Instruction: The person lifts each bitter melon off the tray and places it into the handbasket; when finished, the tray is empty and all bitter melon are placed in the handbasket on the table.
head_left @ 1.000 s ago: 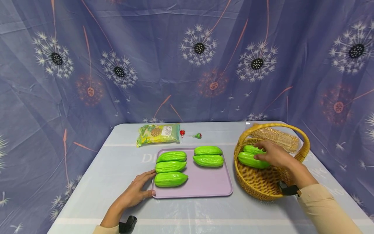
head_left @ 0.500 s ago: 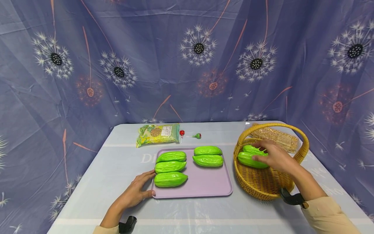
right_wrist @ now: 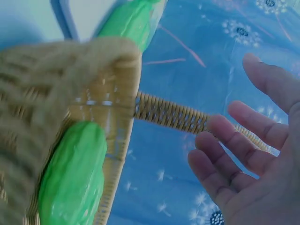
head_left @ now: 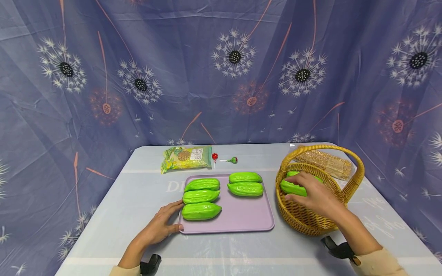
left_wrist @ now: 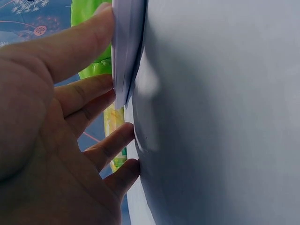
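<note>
In the head view, my left hand rests at the left edge of a lilac tray, thumb and fingers straight along its rim. Several glossy green bitter melons lie there: three on the left, the nearest being one bitter melon, and two at the back right. My right hand is over the wicker basket, partly covering two more melons inside, the front melon among them. The right wrist view shows that hand with fingers spread, holding nothing, apart from the melon in the basket.
The basket's tall arched handle rises beside my right hand. Behind it lies a clear bag of yellow grains. Farther back are a green-yellow packet, a red lollipop and a green one. A patterned curtain hangs behind the table.
My right hand has moved a little left and closer to the front of the basket. The left hand, tray and melons have kept their places.
</note>
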The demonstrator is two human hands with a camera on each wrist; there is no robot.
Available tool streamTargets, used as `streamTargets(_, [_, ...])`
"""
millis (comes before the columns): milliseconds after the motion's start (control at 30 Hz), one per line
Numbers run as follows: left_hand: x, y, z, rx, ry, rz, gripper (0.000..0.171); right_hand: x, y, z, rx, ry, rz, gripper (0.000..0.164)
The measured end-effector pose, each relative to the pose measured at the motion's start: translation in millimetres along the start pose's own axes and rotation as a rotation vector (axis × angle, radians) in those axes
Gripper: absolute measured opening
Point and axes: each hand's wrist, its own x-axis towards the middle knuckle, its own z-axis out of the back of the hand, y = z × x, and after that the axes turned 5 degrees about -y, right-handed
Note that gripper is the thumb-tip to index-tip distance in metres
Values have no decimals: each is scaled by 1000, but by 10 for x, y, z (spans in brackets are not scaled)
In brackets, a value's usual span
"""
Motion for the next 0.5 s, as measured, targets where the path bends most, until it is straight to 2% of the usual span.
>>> streamTargets(300, [3,5,-1,5,3,0,70,27,237,-244,15,-68,99,44])
streamTargets(500, [1,7,-5,3,2,0,70,79,343,-423,20,-59,106,45])
